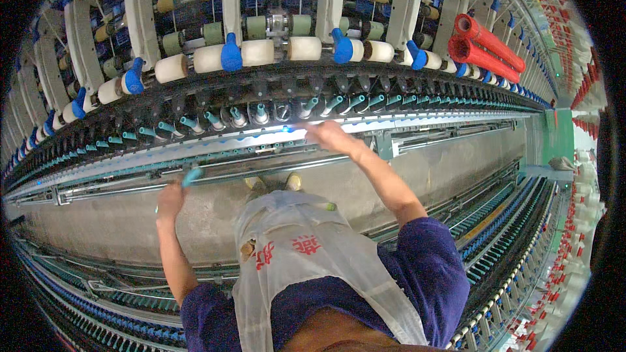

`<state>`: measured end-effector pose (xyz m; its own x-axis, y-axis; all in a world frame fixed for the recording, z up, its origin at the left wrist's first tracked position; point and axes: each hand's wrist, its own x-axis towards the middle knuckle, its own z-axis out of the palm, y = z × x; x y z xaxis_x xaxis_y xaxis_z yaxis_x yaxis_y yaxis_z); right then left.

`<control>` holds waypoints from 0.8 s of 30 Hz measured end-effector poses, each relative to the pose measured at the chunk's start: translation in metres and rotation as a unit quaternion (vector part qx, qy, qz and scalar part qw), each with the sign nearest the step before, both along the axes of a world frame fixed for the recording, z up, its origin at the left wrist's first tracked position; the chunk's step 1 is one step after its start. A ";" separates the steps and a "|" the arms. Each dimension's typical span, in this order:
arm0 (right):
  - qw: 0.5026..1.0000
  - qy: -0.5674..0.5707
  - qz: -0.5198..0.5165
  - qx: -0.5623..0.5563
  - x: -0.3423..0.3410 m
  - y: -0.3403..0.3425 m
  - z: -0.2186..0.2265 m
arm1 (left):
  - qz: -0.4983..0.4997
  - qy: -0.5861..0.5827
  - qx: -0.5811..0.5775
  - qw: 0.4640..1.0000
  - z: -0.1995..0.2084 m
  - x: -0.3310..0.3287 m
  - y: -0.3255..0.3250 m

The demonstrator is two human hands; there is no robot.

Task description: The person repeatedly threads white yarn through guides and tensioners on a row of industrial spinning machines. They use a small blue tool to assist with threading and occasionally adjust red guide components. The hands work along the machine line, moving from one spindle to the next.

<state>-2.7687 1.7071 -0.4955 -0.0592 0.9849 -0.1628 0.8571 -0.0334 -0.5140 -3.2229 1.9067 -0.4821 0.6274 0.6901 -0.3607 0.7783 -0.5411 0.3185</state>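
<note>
1. The person's left hand (171,202) is closed around a teal tube (192,176), in front of the machine's (329,0) near edge and apart from the spindle row.
2. The right hand (329,137) reaches to that near edge, left of its right end; whether its fingertips are together or apart cannot be told.
3. A blue light (286,129) shows just left of those fingertips.
4. Beyond, teal bobbins (262,112) line the edge, below white rollers (259,53).
5. Red tubes (490,52) lie toward the machine's right end.
</note>
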 end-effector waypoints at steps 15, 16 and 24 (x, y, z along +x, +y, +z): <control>0.980 -0.136 -0.143 0.007 -0.037 0.041 -0.138 | 0.286 -0.392 -0.282 0.827 -0.081 0.019 0.006; 0.979 -0.110 -0.166 0.053 -0.039 0.041 -0.142 | 0.212 -0.385 -0.211 0.873 -0.088 0.020 0.008; 0.972 -0.111 -0.191 0.080 -0.043 0.039 -0.148 | 0.303 -0.396 -0.274 0.822 -0.111 0.014 0.016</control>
<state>-2.8113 1.7462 -0.6434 0.3340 0.9422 0.0278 0.8884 -0.3048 -0.3432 -3.2092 1.9227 -0.5933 0.4167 0.8329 -0.3643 0.2826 0.2622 0.9227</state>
